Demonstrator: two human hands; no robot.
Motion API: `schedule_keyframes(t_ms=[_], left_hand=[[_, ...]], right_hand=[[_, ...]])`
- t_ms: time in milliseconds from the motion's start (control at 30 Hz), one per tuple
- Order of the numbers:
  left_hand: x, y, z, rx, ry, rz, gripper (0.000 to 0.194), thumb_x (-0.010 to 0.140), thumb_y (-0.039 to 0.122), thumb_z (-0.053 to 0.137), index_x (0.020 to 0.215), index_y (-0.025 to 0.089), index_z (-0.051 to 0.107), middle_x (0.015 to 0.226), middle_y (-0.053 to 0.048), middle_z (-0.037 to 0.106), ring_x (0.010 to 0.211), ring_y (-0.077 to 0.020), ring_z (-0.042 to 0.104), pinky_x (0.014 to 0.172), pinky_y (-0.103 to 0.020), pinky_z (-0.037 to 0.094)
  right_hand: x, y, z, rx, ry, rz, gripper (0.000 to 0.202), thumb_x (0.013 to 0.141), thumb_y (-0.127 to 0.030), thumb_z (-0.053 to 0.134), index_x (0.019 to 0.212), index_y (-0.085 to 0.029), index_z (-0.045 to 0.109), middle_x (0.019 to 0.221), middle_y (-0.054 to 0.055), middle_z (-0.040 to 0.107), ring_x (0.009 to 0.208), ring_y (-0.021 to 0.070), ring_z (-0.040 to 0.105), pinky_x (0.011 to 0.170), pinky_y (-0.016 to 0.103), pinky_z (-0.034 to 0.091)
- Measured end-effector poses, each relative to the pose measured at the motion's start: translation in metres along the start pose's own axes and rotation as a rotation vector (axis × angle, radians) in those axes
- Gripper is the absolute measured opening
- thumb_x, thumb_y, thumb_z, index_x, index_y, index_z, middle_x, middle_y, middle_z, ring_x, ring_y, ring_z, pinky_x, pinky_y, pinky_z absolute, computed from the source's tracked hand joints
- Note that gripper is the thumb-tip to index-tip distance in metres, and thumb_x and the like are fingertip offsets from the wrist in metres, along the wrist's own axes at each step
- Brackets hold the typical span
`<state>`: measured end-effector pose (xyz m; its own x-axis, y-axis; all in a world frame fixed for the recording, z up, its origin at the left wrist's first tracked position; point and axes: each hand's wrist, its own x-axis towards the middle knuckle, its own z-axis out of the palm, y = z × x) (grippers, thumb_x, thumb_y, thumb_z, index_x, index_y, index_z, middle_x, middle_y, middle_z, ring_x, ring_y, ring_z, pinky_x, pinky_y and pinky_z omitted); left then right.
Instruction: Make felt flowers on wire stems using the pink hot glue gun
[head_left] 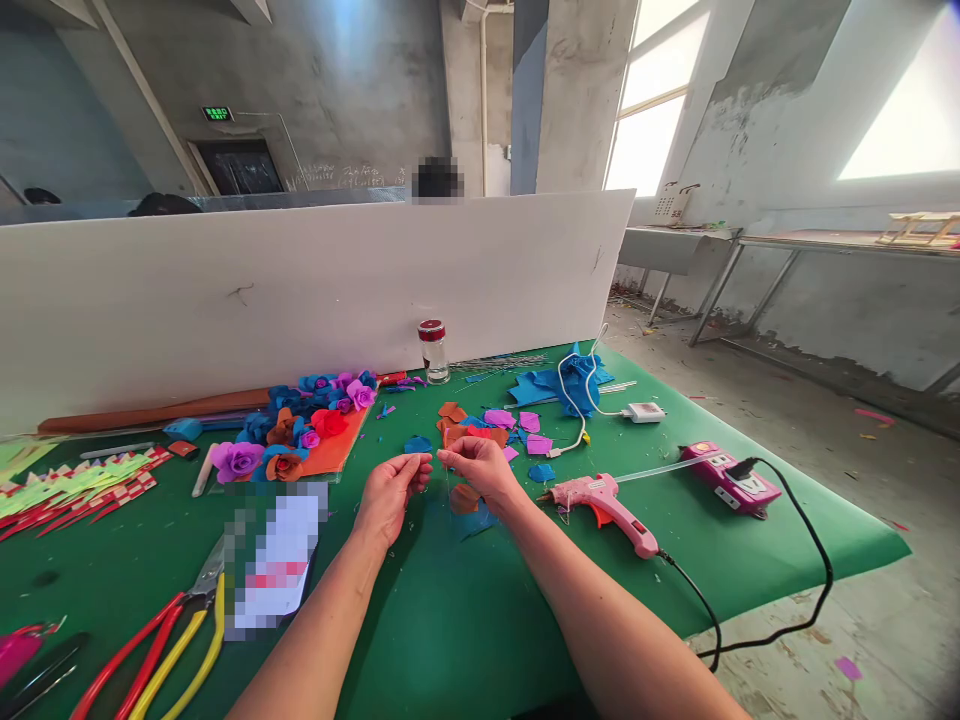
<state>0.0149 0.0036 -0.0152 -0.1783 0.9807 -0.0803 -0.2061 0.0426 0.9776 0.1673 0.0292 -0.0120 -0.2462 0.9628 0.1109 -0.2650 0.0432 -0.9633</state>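
My left hand [394,490] is closed in a pinch over the middle of the green table. Facing it, a small gap away, my right hand [484,472] is also pinched. Whatever sits between the fingertips of either hand is too small to make out. Just beyond the hands lie purple paper petals [499,419] and orange paper petals [452,411], with blue bits among them. Below my right hand rests a brown-orange paper petal [463,499] beside some blue paper [480,522]. A pink glue gun [604,505] lies right of my right hand, its clear glue stick poking out behind.
Paper roses [281,450] are heaped on the left. Nearer me are red- and yellow-handled shears [191,610] and a phone [277,560]. A lidded jar [433,355] stands before the white board [315,290]. At right, a pink power strip [727,478] trails a black cord.
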Motion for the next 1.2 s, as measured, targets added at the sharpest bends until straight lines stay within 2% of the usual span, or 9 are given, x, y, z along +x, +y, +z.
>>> schedule_keyframes(t_ms=[200, 467, 600, 733, 1000, 1200], left_hand=[[-0.0004, 0.0013, -0.0015, 0.065, 0.061, 0.035, 0.041, 0.049, 0.041, 0.086, 0.075, 0.013, 0.073, 0.07, -0.004, 0.067, 0.067, -0.012, 0.055, 0.065, -0.024, 0.041], [-0.0047, 0.0061, 0.0026, 0.01, 0.067, 0.065, 0.034, 0.046, 0.035, 0.088, 0.058, 0.014, 0.064, 0.056, 0.002, 0.056, 0.057, -0.0082, 0.046, 0.056, -0.021, 0.037], [-0.003, 0.0068, 0.0017, -0.049, 0.033, -0.021, 0.038, 0.049, 0.042, 0.086, 0.067, 0.012, 0.07, 0.063, -0.003, 0.063, 0.059, -0.0109, 0.052, 0.057, -0.023, 0.041], [-0.0022, 0.0045, 0.0006, -0.094, -0.008, -0.017, 0.039, 0.057, 0.045, 0.082, 0.072, 0.01, 0.072, 0.067, -0.006, 0.064, 0.061, -0.0117, 0.054, 0.056, -0.024, 0.041], [-0.0011, 0.0024, -0.0028, -0.147, -0.102, -0.06, 0.036, 0.061, 0.04, 0.081, 0.08, 0.01, 0.074, 0.077, -0.009, 0.067, 0.068, -0.0133, 0.056, 0.061, -0.025, 0.044], [-0.0015, 0.0053, -0.0036, -0.112, -0.16, -0.085, 0.036, 0.066, 0.04, 0.077, 0.089, 0.012, 0.075, 0.083, -0.01, 0.068, 0.067, -0.0132, 0.055, 0.061, -0.025, 0.043]], right_hand=[[0.0012, 0.0028, 0.0001, 0.007, 0.0, 0.009, 0.034, 0.056, -0.046, 0.078, 0.061, -0.017, 0.06, 0.06, -0.002, 0.059, 0.056, 0.01, 0.047, 0.056, 0.024, 0.033], [0.0027, 0.0052, -0.0002, -0.006, 0.004, -0.005, 0.034, 0.057, -0.046, 0.077, 0.06, -0.018, 0.059, 0.057, -0.003, 0.057, 0.055, 0.0099, 0.046, 0.055, 0.024, 0.032], [0.0016, 0.0038, -0.0007, 0.009, -0.002, -0.007, 0.034, 0.057, -0.047, 0.077, 0.061, -0.018, 0.06, 0.061, -0.001, 0.06, 0.057, 0.0105, 0.048, 0.057, 0.025, 0.035], [0.0002, 0.0015, -0.0003, 0.022, -0.005, 0.002, 0.034, 0.057, -0.047, 0.078, 0.061, -0.018, 0.06, 0.061, -0.001, 0.06, 0.058, 0.011, 0.049, 0.057, 0.025, 0.036], [0.0003, 0.0011, -0.0009, -0.017, -0.007, -0.017, 0.031, 0.061, -0.045, 0.074, 0.061, -0.017, 0.06, 0.061, -0.001, 0.06, 0.056, 0.0103, 0.047, 0.056, 0.025, 0.034], [0.0008, 0.0012, -0.0008, -0.026, 0.009, -0.023, 0.033, 0.06, -0.048, 0.074, 0.061, -0.018, 0.06, 0.06, -0.001, 0.06, 0.056, 0.0108, 0.048, 0.055, 0.025, 0.035]])
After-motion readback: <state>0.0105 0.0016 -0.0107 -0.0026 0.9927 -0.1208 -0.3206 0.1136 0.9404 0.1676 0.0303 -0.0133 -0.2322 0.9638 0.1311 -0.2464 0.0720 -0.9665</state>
